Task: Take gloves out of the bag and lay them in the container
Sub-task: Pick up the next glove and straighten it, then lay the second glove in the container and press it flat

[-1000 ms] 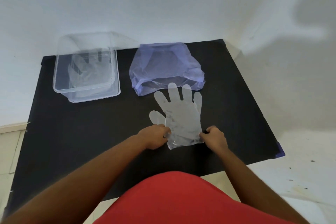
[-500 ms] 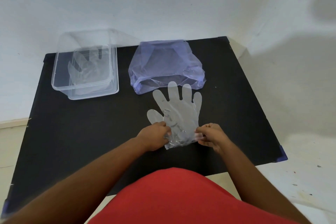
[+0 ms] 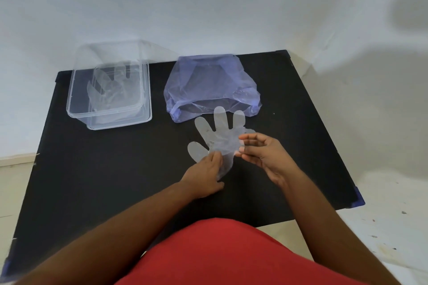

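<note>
At the left of the black table (image 3: 97, 183) we see the clear plastic container (image 3: 108, 113) with gloves already laid in it (image 3: 111, 90), fingers pointing away from us. To its right lies the blue-tinted plastic bag (image 3: 212, 85), its open mouth turned toward us. Just in front of that mouth is the clear disposable glove (image 3: 217, 139) we are working on, out of the bag, fingers spread and pointing toward the bag, its cuff near our hands.

Our left hand (image 3: 203, 176) pins the cuff, thumb and fingertips closed on the thin film at its lower left edge. Our right hand (image 3: 264, 152) is at the glove's right side with its fingers loosely spread and curled; the fingertips look to touch or nearly touch the film, but we cannot tell whether they pinch it.

We judge the step to be flattening or gathering this glove before carrying it to the container. The next move calls for a secure hold on the flimsy film, then a lift leftward over the container's near wall, keeping the glove flat.

Compared with half a second ago, our right hand has let go of the cuff corner and opened, moving up along the glove's side, and the glove's right portion has crumpled slightly. The left hand has kept its pinch.
</note>
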